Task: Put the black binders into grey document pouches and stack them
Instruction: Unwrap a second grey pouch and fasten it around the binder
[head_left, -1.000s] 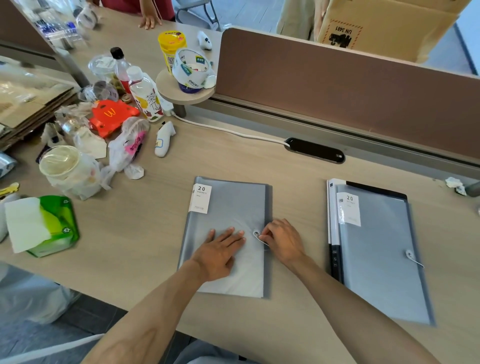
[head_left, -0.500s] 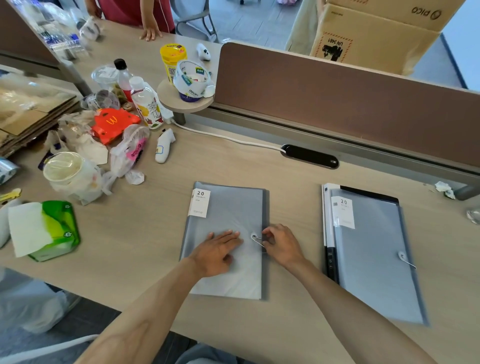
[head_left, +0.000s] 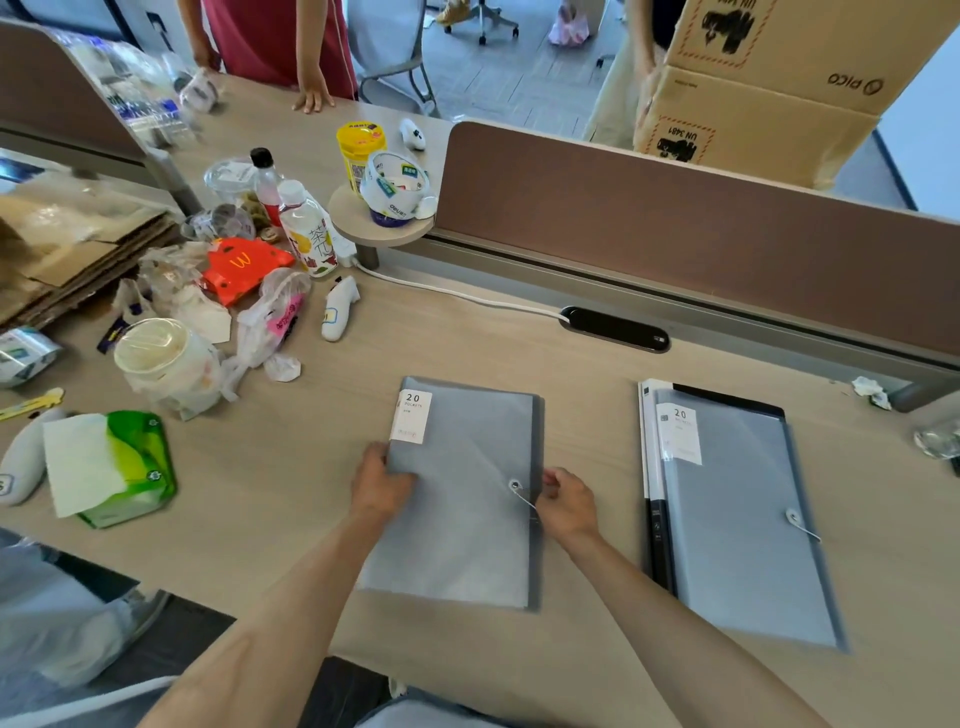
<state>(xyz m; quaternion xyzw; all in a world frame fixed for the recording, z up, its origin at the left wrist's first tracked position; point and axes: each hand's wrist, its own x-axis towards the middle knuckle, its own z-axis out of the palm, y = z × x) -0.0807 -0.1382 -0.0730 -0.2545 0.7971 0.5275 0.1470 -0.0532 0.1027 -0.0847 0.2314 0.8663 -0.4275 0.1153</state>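
Note:
A grey document pouch (head_left: 467, 519) with a white "20" label lies flat on the desk in front of me, its string fastener on the right side. My left hand (head_left: 382, 486) grips the pouch's left edge. My right hand (head_left: 566, 501) holds its right edge beside the string button. To the right lies a second grey pouch (head_left: 748, 530) on top of a black binder (head_left: 658, 535), whose spine and top edge stick out.
Clutter fills the desk's left side: a green tissue pack (head_left: 124, 467), a lidded cup in a bag (head_left: 161, 364), bottles (head_left: 306, 234) and a red carton (head_left: 241, 265). A brown divider (head_left: 675, 228) runs along the back. A person stands behind the desk.
My left hand slid from flat on the pouch to gripping its left edge. My right hand moved off the string button to the right edge.

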